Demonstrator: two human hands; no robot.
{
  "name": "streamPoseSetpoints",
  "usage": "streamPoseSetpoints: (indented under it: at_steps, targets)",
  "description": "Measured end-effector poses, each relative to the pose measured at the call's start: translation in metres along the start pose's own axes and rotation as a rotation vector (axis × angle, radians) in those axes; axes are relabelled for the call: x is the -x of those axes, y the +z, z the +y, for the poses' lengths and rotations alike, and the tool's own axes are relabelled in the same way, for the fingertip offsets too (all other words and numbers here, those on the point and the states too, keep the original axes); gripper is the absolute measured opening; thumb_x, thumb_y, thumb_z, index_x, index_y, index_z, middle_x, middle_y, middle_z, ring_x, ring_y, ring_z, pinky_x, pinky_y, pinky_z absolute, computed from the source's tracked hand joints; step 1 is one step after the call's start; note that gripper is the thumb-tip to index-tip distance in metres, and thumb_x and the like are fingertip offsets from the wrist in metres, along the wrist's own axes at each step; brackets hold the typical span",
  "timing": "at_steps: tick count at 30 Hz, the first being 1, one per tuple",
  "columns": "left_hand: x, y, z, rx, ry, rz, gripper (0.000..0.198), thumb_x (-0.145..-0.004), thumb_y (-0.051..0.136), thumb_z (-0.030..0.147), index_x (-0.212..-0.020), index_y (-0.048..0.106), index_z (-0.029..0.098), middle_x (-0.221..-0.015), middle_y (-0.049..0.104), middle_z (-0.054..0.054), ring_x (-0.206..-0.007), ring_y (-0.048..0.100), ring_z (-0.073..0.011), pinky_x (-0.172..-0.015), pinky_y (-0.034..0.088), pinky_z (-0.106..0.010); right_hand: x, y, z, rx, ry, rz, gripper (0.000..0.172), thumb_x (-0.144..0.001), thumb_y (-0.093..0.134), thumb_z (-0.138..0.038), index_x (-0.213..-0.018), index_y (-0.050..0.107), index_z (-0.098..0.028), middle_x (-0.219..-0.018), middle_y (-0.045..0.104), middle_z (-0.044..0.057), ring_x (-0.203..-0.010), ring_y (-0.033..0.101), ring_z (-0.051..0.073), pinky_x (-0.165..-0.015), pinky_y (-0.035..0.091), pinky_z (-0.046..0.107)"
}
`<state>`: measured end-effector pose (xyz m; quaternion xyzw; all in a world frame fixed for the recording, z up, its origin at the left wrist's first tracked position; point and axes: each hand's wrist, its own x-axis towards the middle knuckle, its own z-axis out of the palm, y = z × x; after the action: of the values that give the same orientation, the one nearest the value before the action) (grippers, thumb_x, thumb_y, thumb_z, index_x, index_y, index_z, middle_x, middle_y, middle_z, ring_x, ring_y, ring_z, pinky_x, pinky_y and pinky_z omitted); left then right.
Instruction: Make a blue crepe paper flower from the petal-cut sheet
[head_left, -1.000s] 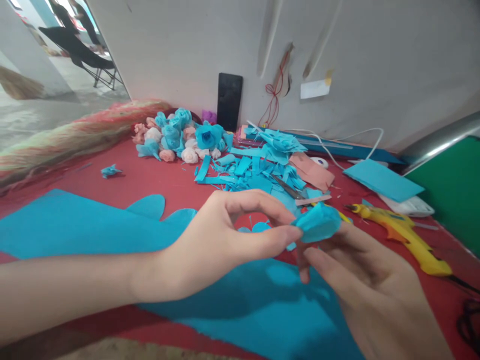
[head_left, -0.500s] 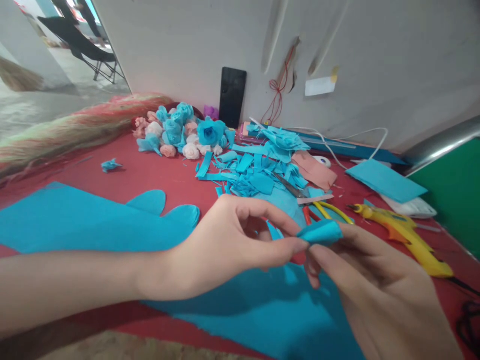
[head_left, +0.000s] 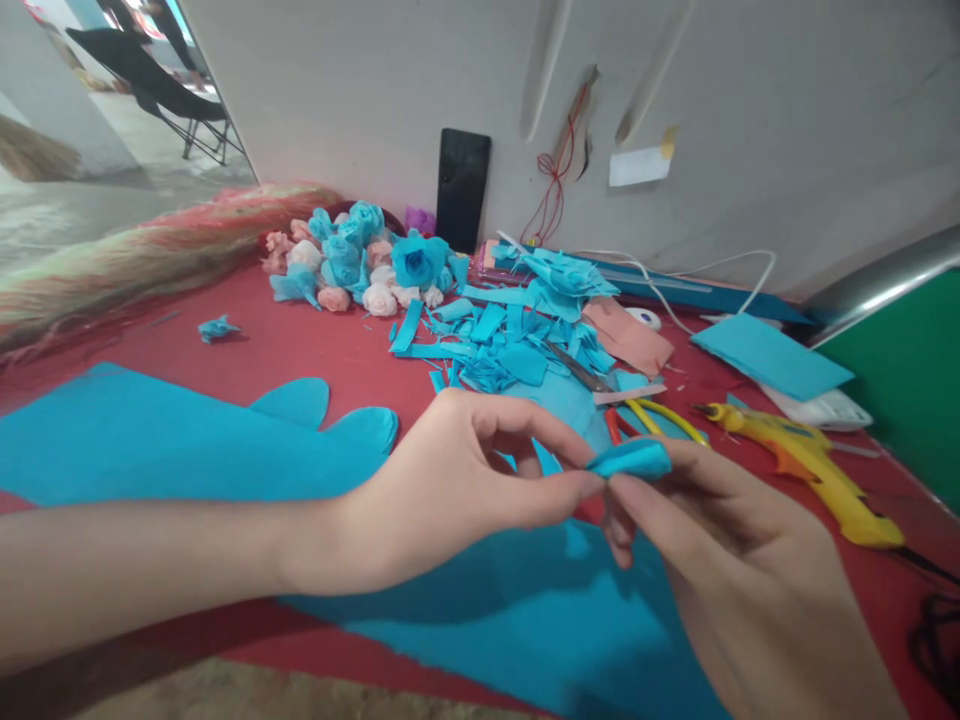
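Observation:
Between my two hands is a small rolled piece of blue crepe paper (head_left: 631, 458). My left hand (head_left: 480, 480) pinches its left end between thumb and forefinger. The fingers of my right hand (head_left: 735, 540) are closed on its right part, thumb underneath. Below my hands lies a large blue paper sheet (head_left: 480, 630). To the left, another blue sheet (head_left: 165, 440) lies flat, with two rounded blue petals (head_left: 364, 430) by its right end. Beyond my hands are scissors with yellow and red handles (head_left: 645, 415), partly among the paper scraps.
A heap of blue paper scraps (head_left: 510, 340) covers the middle of the red tabletop (head_left: 315, 345). Paper flowers (head_left: 352, 260) are piled at the back left, near a leaning black phone (head_left: 463, 190). A yellow glue gun (head_left: 810, 465) lies right, its cord trailing off.
My right hand has shifted slightly left and inward, with the blue paper piece turned a little and less of it showing. The left hand keeps its pinch almost in place.

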<state>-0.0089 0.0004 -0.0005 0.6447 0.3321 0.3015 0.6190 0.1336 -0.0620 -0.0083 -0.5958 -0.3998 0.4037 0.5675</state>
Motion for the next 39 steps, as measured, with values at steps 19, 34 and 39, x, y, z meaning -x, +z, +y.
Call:
streamPoseSetpoints:
  at_steps: [19, 34, 39]
  targets:
    - [-0.004, 0.001, 0.006, 0.223, -0.183, 0.011, 0.007, -0.064, 0.068, 0.02, -0.063, 0.064, 0.015, -0.046, 0.056, 0.007, -0.04, 0.049, -0.0014, -0.04, 0.042, -0.009, -0.007, -0.03, 0.001, 0.31, -0.186, 0.02, 0.021, -0.064, 0.069, -0.042, -0.082, 0.064, -0.033, -0.072, 0.064, -0.002, -0.051, 0.057, 0.012, -0.039, 0.046, 0.015]
    - [-0.004, 0.004, 0.004, 0.22, -0.226, 0.043, 0.008, -0.063, 0.069, 0.019, -0.057, 0.065, 0.017, -0.038, 0.053, 0.008, -0.038, 0.046, -0.0026, -0.047, 0.043, -0.016, -0.093, -0.183, 0.041, 1.791, 0.295, 0.225, 0.016, -0.087, 0.052, -0.025, -0.094, 0.057, -0.011, -0.096, 0.057, 0.006, -0.089, 0.056, 0.016, -0.079, 0.047, 0.035]
    - [-0.005, 0.004, 0.0, 0.218, -0.236, 0.032, 0.007, -0.063, 0.07, 0.019, -0.057, 0.066, 0.018, -0.039, 0.054, 0.008, -0.038, 0.047, -0.0025, -0.049, 0.043, -0.016, -0.097, -0.19, 0.049, 1.734, 0.277, 0.247, 0.019, -0.087, 0.052, -0.028, -0.1, 0.055, -0.013, -0.1, 0.056, 0.006, -0.09, 0.055, 0.017, -0.078, 0.047, 0.033]
